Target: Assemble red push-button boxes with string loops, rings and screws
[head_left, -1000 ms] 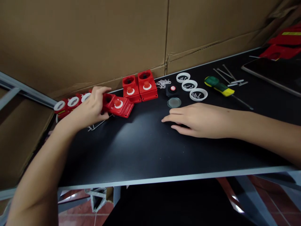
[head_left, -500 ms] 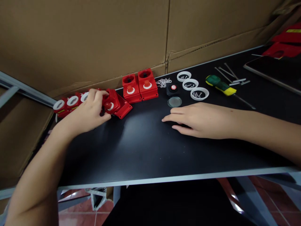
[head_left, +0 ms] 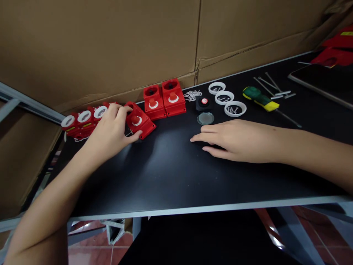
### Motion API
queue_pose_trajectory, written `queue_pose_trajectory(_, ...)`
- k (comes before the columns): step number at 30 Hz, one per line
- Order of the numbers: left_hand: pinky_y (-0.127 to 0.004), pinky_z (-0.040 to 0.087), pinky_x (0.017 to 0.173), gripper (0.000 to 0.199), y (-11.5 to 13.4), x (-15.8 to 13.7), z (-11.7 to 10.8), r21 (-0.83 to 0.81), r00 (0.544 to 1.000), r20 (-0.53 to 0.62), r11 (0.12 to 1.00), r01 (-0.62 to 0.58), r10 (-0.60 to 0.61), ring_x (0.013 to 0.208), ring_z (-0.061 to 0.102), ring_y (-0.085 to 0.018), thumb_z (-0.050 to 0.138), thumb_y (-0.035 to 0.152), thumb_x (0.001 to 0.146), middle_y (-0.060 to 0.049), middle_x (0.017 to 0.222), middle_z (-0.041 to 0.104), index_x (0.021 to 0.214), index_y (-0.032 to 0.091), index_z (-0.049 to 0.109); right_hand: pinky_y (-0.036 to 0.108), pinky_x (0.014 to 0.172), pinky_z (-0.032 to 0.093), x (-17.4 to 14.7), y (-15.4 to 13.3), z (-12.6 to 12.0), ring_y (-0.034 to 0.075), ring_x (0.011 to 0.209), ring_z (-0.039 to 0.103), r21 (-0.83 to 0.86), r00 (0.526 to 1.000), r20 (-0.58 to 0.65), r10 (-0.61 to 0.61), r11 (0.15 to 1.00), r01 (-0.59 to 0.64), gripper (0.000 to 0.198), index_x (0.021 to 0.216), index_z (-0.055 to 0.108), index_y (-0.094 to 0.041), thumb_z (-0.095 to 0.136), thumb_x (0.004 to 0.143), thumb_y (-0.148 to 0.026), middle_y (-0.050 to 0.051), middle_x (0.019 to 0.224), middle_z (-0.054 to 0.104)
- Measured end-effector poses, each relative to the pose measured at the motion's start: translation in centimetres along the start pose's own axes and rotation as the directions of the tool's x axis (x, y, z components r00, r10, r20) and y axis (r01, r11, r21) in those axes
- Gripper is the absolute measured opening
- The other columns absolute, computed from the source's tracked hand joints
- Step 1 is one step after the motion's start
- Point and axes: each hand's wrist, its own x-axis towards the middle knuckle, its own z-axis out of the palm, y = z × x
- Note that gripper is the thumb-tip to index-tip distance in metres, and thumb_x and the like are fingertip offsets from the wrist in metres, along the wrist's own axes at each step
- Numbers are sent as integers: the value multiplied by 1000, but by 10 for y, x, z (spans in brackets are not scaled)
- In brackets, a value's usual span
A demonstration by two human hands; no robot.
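My left hand [head_left: 113,130] grips a red plastic housing [head_left: 140,120] at the left of the black table, with the thumb at its near edge and the fingers over its far left side. That housing has a round opening, partly hidden by my fingers, and a red knob with a white ring. Two similar red housings, a left one [head_left: 153,103] and a right one [head_left: 174,97], stand side by side just behind it. My right hand [head_left: 234,141] lies on the table with fingers stretched out, holding nothing. A clear round disc [head_left: 205,118] is just beyond its fingertips.
White rings [head_left: 235,109] hold small screws near a black block with a red-and-white top [head_left: 204,103] and a pile of white cords [head_left: 193,95]. Rightward lie a green-yellow screwdriver [head_left: 260,98] and long bolts [head_left: 266,85]. More red units with white rings [head_left: 84,116] stand far left.
My left hand has shifted right with the upper part of the red housing, which was skewed over its base and now sits lined up on it. My right hand stays put.
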Motion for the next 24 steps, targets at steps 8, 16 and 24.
queue_pose_trajectory(8,-66,60,128,57,-13,7,3,5,996,-12,996,-92,92,146,69,-43,75,26,100,-21,155,67,154,22,58,34,77,56,-2,2,1,23,95,82,-9,1000,-10,3,1000,-3,45,151,76,-25,50,116,-36,8,130,85)
queue_pose_trajectory(16,-63,56,133,58,-16,9,21,12,997,-76,1000,-24,25,145,69,-41,65,35,110,-22,175,44,166,21,57,35,76,56,-2,2,1,23,96,82,-24,1000,-8,-4,1000,4,45,151,75,-24,49,116,-36,8,130,85)
queue_pose_trajectory(24,-54,70,116,58,-18,15,35,-87,991,-133,996,3,-15,124,77,-30,62,28,110,-20,163,49,167,23,54,36,74,56,-3,3,3,23,92,82,-22,999,-35,-18,1000,17,44,150,76,-24,51,116,-35,8,128,85)
